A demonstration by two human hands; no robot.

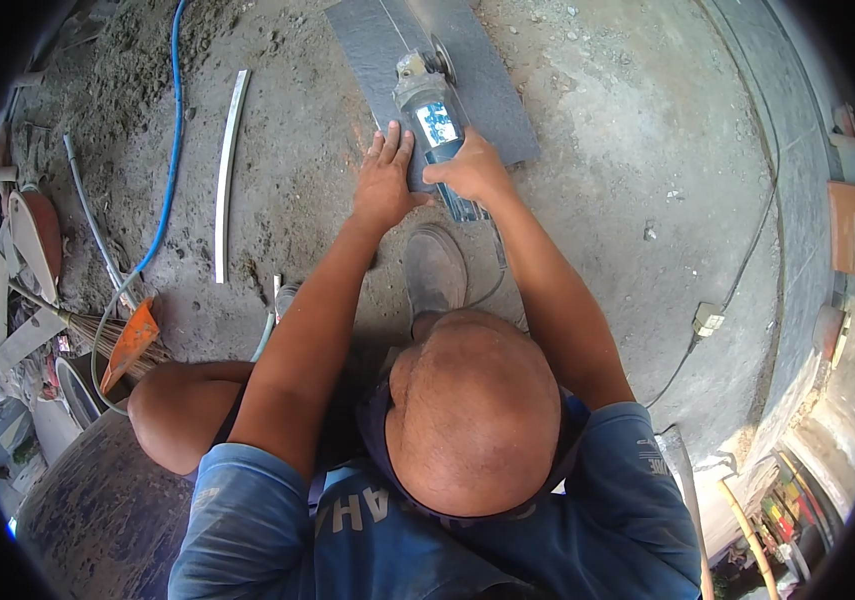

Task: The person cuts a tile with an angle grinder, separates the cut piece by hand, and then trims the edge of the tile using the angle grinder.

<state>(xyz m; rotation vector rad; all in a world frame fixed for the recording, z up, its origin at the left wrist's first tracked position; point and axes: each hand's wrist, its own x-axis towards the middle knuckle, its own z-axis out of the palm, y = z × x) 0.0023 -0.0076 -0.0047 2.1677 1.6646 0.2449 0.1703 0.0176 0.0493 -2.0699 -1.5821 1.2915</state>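
A dark grey tile (492,90) lies on the concrete floor at the top centre. My right hand (472,172) is wrapped round the body of a blue angle grinder (436,122). The grinder's disc (443,60) stands upright over the tile, beside a pale straight line that runs to the tile's far edge. My left hand (385,180) lies flat with its fingers spread, on the tile's left edge left of the grinder. Whether the disc touches the tile cannot be made out.
A white strip (230,175) and a blue hose (169,150) lie on the left. An orange dustpan (131,340) is near scrap pieces at the lower left. On the right, a cable runs through a connector (707,320). My foot (434,268) is just below the grinder.
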